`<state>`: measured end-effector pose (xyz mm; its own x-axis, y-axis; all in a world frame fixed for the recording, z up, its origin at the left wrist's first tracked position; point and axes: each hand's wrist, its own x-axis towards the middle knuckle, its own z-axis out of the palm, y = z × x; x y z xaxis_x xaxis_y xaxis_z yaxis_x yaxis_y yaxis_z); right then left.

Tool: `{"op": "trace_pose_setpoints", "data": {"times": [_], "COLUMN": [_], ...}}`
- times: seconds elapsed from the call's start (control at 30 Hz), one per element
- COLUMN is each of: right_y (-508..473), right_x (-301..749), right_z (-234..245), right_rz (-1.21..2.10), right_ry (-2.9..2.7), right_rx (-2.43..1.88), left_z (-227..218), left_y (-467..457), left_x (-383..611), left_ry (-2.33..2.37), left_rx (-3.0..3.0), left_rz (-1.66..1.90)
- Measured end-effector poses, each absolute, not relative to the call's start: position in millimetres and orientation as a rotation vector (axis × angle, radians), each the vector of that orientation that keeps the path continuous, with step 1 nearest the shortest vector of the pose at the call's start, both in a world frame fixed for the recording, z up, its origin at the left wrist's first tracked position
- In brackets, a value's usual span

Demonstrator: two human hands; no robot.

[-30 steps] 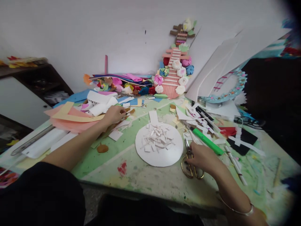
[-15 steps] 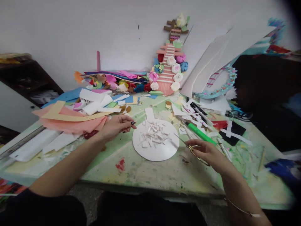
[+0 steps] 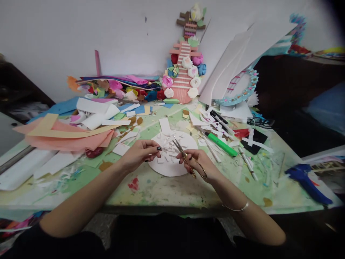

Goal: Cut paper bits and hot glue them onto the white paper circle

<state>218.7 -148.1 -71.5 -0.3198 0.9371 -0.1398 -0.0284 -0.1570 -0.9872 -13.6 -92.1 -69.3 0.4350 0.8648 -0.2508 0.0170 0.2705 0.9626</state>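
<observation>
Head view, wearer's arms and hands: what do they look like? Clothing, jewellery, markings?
Black sleeves, forearms bare. The left hand and right hand are ungloved, with dark nail polish on visible nails. A thin, silvery bangle circles the right forearm near the wrist; none shows on the left.

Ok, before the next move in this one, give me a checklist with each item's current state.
1. Right hand holding the gold-handled scissors: ok.
2. Scissors apart from the left hand: ok, a gap shows.
3. Left hand pinching a scrap: cannot tell, too small.
4. White disc lying flat on the table: ok.
5. Table around the disc free of paper offcuts: not ok.
</observation>
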Motion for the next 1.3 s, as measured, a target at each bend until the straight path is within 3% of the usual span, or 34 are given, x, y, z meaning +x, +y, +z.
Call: {"op": "trace_pose_setpoints", "data": {"times": [0.43, 0.93, 1.3], "right_y": [-146.4, -150.8, -143.6], "right_x": [221.1, 215.0, 203.5], "right_z": [-75.8, -78.8, -84.1], "right_rz": [1.627, 1.627, 1.491], "right_ry": [-1.458, -1.475, -1.575], "right_rx": [-1.415, -1.256, -1.522], "left_z": [-78.8, -75.8, -85.0], "left_y": [-92.9, -90.0, -89.9], "left_x": [-4.4, 2.8, 16.3], "left_ry": [1.017, 1.006, 1.018], "left_rx": [1.188, 1.173, 1.172], "left_rz": [0.544, 0.625, 0.568]}}
